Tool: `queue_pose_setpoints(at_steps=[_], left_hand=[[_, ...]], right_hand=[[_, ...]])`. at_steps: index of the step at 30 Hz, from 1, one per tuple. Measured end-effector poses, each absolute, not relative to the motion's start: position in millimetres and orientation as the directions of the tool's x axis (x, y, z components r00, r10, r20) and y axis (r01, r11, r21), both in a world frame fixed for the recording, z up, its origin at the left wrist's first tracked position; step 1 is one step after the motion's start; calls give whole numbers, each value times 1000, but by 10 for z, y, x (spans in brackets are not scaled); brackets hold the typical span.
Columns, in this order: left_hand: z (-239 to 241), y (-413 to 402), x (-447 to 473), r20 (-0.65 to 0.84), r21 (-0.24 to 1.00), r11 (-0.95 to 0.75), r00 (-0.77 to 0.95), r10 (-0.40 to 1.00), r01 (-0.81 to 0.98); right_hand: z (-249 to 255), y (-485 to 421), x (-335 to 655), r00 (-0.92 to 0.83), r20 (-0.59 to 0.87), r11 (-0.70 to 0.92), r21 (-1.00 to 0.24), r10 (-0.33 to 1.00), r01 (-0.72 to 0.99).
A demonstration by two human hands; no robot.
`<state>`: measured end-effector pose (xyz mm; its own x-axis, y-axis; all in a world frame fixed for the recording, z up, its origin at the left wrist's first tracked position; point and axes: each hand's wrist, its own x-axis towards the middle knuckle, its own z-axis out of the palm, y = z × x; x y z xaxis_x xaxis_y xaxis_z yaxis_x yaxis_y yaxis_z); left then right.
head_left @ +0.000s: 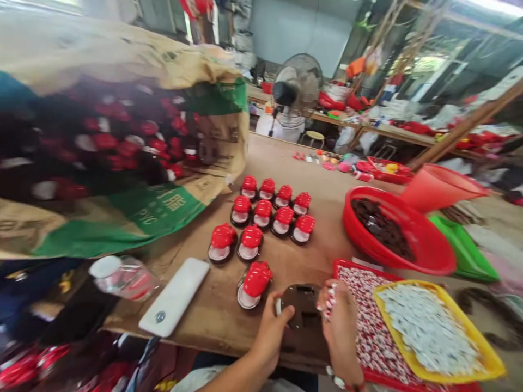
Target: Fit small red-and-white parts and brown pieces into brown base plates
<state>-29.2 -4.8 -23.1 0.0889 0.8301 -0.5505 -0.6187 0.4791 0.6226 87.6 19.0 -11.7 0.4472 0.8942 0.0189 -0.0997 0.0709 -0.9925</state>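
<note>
My left hand [273, 326] grips the left edge of a dark brown plastic base [304, 310] at the table's near edge, thumb on top. My right hand [338, 321] is closed beside it, pinching several small red-and-white pieces at its fingertips, and it touches the base's right side. Just left of my hands lies a finished red-topped toy part [253, 284]. Beyond it, rows of several like red-topped parts [273, 214] stand on the wooden table [216, 310].
A red tray [368, 326] of small red-and-white pieces and a yellow tray [433, 329] of white pieces sit right. A red basin [408, 239] holds dark bases. An open sack [122, 147] of red parts lies left, by a white flat device [175, 296] and bottle [122, 276].
</note>
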Motion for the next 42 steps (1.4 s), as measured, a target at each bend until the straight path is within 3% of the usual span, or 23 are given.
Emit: queue_pose_setpoints(at_steps=[4,10,14,26,36,42], left_hand=[[-313,-121,-244,-535,701,479,56,843,-528],[-344,-191,-226,-485,732,440,54,873,-520],[-340,-180,-234,-490,715,448,73,869,-537],[-253,-118,-268,-525,703,453,30,851,-548],[-244,-113,-257,-561,680,451,-14,828,-578],[-220,-105,-245,-577,688,459,-40,816,-563]], right_hand=[[-146,277,747,476,-16,39,-994,880,-105],[-134,320,718,297,8,-63,-972,955,226],[-165,288,752,263,26,-63,-944,965,325],[-202,242,875,315,-54,-113,-978,948,174],[-116,306,813,494,-99,-10,-983,864,-181],[-162,292,830,390,-145,-107,-987,909,-118]])
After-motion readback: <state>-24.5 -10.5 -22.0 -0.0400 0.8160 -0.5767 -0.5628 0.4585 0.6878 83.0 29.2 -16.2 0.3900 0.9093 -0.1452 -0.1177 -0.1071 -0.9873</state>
